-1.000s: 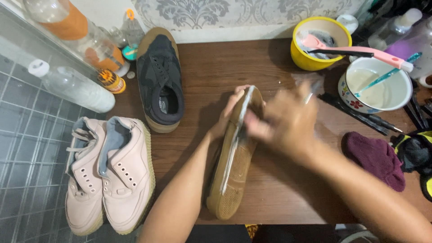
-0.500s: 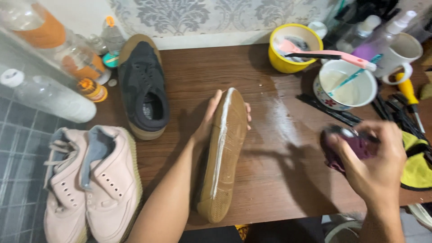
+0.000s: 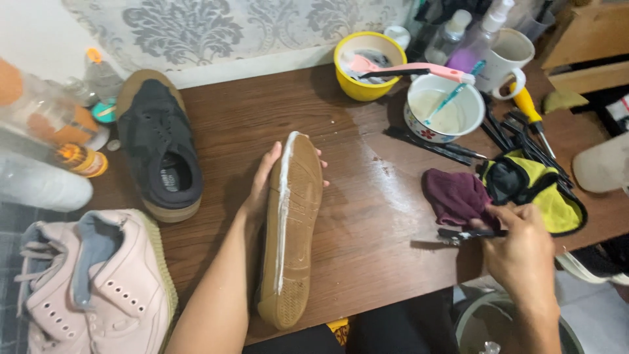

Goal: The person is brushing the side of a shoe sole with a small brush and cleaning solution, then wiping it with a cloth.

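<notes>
A view looking down on a dark wooden bench (image 3: 367, 216). Near its middle, the left hand (image 3: 265, 180) grasps a shoe (image 3: 291, 229) turned on its side, so the tan gum sole faces the camera and a white smear runs along the sole's edge. The fingers wrap behind the shoe, with fingertips showing past its far side.

To the right of the shoe, near the bench's front edge, the right hand (image 3: 521, 246) is closed around a small dark brush (image 3: 462, 234), pinched between thumb and fingers. Touching that hand, a crumpled maroon cloth (image 3: 455, 195) lies on the bench, with a yellow and black cloth (image 3: 534, 183) just beyond it.

Left of the shoe sits a black shoe (image 3: 160, 147) with a gum sole, upright. A pair of pale pink shoes (image 3: 92, 282) lies further left, off the bench's front corner.

Beyond the shoe, towards the wall, stand a yellow bowl (image 3: 363, 62) with a pink brush (image 3: 406, 67) resting across it, and a white bowl (image 3: 445, 108) holding pale liquid.
</notes>
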